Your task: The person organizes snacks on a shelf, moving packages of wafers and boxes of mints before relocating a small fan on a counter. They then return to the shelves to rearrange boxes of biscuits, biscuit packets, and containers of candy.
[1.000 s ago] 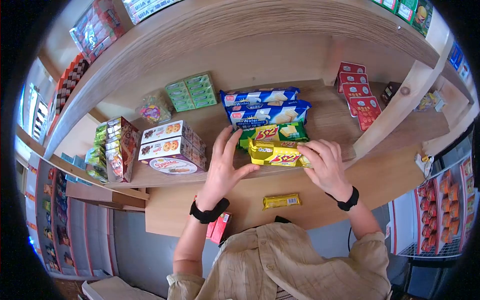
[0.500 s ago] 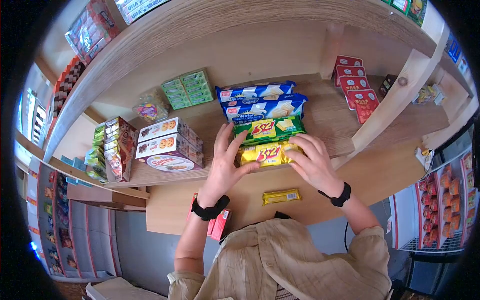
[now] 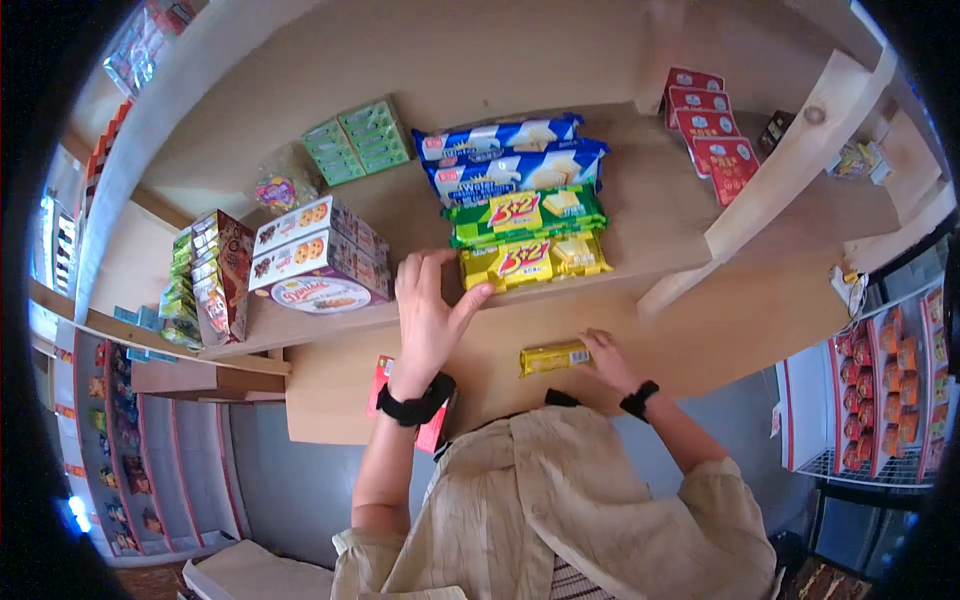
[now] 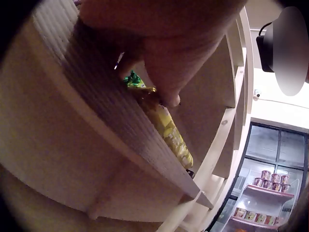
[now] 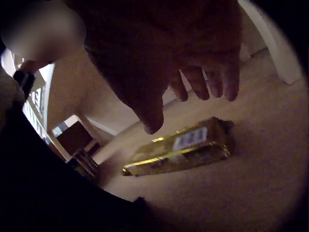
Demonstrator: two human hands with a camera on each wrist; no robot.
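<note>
My left hand (image 3: 430, 315) is at the front edge of the shelf, its fingers loosely bent and its thumb at the left end of a yellow 3+2 biscuit pack (image 3: 530, 263). Behind that pack lie a green 3+2 biscuit pack (image 3: 525, 215) and two blue wafer packs (image 3: 515, 172). In the left wrist view the thumb overlaps the yellow pack's near end. Below the shelf, my right hand (image 3: 612, 366) reaches over the right end of another yellow biscuit pack (image 3: 550, 359) lying on the lower board. The right wrist view shows its fingers spread above this pack (image 5: 178, 150), holding nothing.
White cookie boxes (image 3: 318, 262) stand left of my left hand, with a green carton (image 3: 358, 140) behind. Red packets (image 3: 722, 165) lie beside a slanted wooden post (image 3: 790, 160) on the right. A red box (image 3: 380, 385) is partly behind my left wrist.
The yellow pack has been laid flat before the green one and released by the right hand. That hand has dropped to the lower board; the left has shifted slightly left.
</note>
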